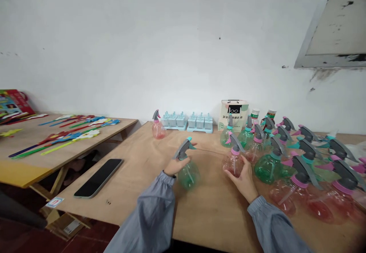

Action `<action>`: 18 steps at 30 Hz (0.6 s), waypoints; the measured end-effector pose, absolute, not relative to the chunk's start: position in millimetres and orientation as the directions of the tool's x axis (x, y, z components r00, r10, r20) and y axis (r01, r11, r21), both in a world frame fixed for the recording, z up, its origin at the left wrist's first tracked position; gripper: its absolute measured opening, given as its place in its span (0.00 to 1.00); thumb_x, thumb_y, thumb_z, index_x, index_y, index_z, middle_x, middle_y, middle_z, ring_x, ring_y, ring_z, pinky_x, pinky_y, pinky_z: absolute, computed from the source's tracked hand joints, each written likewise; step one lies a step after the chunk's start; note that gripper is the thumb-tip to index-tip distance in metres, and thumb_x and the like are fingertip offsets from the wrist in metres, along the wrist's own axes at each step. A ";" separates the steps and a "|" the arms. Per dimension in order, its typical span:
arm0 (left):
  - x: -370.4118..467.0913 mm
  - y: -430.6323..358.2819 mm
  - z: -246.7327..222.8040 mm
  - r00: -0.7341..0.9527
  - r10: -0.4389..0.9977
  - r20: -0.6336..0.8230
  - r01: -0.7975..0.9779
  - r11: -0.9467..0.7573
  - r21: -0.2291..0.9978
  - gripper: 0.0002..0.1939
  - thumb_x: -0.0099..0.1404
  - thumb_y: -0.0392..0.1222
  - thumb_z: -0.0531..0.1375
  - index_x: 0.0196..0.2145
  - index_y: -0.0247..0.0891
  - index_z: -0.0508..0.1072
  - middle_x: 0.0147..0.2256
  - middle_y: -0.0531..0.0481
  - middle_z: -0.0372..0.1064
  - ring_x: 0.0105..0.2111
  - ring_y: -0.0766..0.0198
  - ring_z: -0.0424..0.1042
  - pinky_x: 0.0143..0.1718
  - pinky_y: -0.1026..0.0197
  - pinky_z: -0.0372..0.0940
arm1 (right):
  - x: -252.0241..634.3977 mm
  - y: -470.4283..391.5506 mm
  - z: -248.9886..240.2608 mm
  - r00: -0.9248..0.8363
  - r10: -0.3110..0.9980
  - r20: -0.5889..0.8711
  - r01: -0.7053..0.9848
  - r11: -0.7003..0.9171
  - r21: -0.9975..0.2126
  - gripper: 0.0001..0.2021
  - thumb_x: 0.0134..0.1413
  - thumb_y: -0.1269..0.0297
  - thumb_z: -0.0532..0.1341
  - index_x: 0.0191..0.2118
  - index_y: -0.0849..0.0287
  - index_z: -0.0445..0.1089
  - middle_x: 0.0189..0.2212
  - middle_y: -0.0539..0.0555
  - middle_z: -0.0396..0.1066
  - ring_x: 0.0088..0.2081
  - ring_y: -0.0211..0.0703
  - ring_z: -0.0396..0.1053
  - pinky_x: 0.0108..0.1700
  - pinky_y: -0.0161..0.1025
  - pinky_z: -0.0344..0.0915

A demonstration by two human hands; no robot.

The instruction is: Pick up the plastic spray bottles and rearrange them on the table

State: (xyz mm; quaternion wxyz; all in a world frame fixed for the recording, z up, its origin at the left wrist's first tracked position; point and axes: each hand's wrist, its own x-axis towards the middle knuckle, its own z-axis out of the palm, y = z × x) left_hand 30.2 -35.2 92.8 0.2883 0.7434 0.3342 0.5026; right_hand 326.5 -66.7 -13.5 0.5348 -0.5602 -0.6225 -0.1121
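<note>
- The left hand (175,165) wraps around the neck of a green spray bottle (187,169) standing upright on the tabletop (137,176), fingers closed around it just under the grey trigger head.
- The right hand (243,176) cups a pink spray bottle (234,160) from its near side, fingers curled around the body; it also stands on the tabletop.
- Judging from the layout, these 2 bottles sit apart from the crowded cluster of spray bottles (300,161) at the right, and 1 lone pink bottle (158,126) stands far back by the ice-pop moulds (187,122).
- Most bottles appear unsorted in the cluster.
- A phone (98,178) lies flat near the tabletop's left edge.
</note>
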 end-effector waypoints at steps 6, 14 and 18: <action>-42.1 -0.6 119.8 -0.005 0.797 0.604 0.490 -0.525 0.696 0.15 0.57 0.51 0.62 0.37 0.39 0.78 0.41 0.45 0.78 0.43 0.51 0.75 0.48 0.51 0.70 | 326.4 -67.0 -13.2 0.199 0.590 0.782 0.813 0.346 -0.468 0.45 0.50 0.37 0.61 0.63 0.67 0.51 0.53 0.69 0.61 0.55 0.63 0.63 0.55 0.60 0.62; -149.6 64.6 97.8 -0.301 0.817 0.492 0.549 -0.274 0.790 0.18 0.56 0.49 0.60 0.39 0.35 0.76 0.44 0.43 0.77 0.48 0.51 0.73 0.55 0.50 0.65 | 323.8 -68.1 -11.4 0.200 0.591 0.781 0.809 0.350 -0.472 0.44 0.50 0.36 0.61 0.62 0.66 0.53 0.51 0.68 0.62 0.53 0.62 0.64 0.54 0.60 0.63; -162.3 69.7 84.8 -0.281 0.828 0.486 0.564 -0.267 0.781 0.22 0.55 0.53 0.61 0.42 0.34 0.73 0.45 0.41 0.75 0.50 0.51 0.72 0.56 0.49 0.64 | 324.2 -68.5 -10.9 0.205 0.584 0.785 0.804 0.357 -0.475 0.44 0.49 0.36 0.61 0.62 0.65 0.53 0.51 0.68 0.62 0.53 0.62 0.64 0.55 0.60 0.62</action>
